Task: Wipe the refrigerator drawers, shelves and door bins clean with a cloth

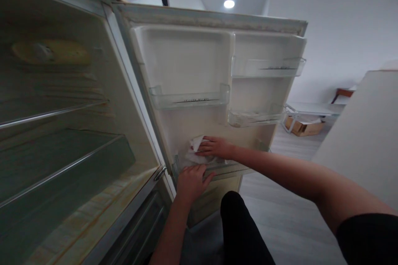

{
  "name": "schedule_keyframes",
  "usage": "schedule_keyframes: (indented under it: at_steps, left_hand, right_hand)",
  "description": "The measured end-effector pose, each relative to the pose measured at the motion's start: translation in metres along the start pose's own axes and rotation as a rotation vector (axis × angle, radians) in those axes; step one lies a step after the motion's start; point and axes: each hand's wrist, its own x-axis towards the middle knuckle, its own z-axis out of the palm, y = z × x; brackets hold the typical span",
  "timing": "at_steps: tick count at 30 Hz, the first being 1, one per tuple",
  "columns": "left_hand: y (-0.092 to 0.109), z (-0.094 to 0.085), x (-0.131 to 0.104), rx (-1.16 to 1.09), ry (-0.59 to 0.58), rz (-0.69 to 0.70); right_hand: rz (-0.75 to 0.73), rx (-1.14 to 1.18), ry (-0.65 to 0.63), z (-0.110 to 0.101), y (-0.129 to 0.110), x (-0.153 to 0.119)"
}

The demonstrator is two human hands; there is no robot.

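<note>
My right hand (214, 147) presses a crumpled white cloth (197, 157) against the inner panel of an open fridge door (186, 62), just above the lowest door bin (231, 169). Whether the cloth is fabric or paper I cannot tell. Below it, my left hand (192, 180) has its fingers hooked over the rim of that bin, the thumb apart on the near side. Higher up are a clear left bin (189, 99), an upper right bin (267, 67) and a lower right bin (258, 118), the last with dark specks.
To the left the fridge interior (130, 128) stands open, with glass shelves (62, 169) and brownish stains along its ledge. My knee (239, 211) is below the door. A cardboard box (304, 126) lies under a white table (317, 109), and a pale panel (363, 128) rises at the right.
</note>
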Motion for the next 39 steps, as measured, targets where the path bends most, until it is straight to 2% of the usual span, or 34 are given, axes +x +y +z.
schedule_keyframes:
  at_steps: [5,9,13,17,21,24,26,29,32,34,36,39]
  left_hand:
    - [-0.005,0.002,-0.004,0.004,0.029,0.043]
    - [-0.007,0.006,-0.004,0.004,0.068,0.055]
    - [-0.008,0.008,-0.004,0.018,0.104,0.067]
    - [-0.007,0.009,-0.003,0.038,0.142,0.085]
    - [-0.007,0.009,-0.002,0.059,0.221,0.119]
    - [-0.012,0.010,-0.009,0.067,0.328,0.172]
    - [-0.018,0.014,-0.019,0.056,0.463,0.126]
    - [-0.028,0.023,-0.039,-0.032,0.648,-0.105]
    - [-0.035,0.031,-0.056,-0.193,0.706,-0.314]
    - [-0.039,0.034,-0.063,-0.264,0.700,-0.375]
    - [-0.041,0.036,-0.067,-0.287,0.675,-0.374]
    - [-0.041,0.040,-0.070,-0.289,0.585,-0.311]
  right_hand:
    - [0.039,-0.029,0.045,0.005,0.008,-0.087]
    - [0.042,-0.046,-0.009,-0.004,0.011,-0.139]
    - [0.036,-0.046,-0.109,-0.028,0.014,-0.164]
    - [0.209,0.034,-0.312,-0.049,0.014,-0.164]
    - [0.493,0.347,-0.504,-0.056,0.011,-0.146]
    - [0.587,0.703,-0.545,-0.052,0.009,-0.115]
    - [0.562,0.872,-0.509,-0.046,0.005,-0.080]
    - [0.483,1.052,-0.383,-0.034,-0.008,-0.009]
    - [0.365,1.165,-0.255,-0.024,-0.027,0.064]
    - [0.327,1.098,-0.280,-0.020,-0.038,0.098]
    - [0.276,1.021,-0.332,-0.017,-0.043,0.113]
    - [0.157,1.048,-0.328,-0.013,-0.036,0.099]
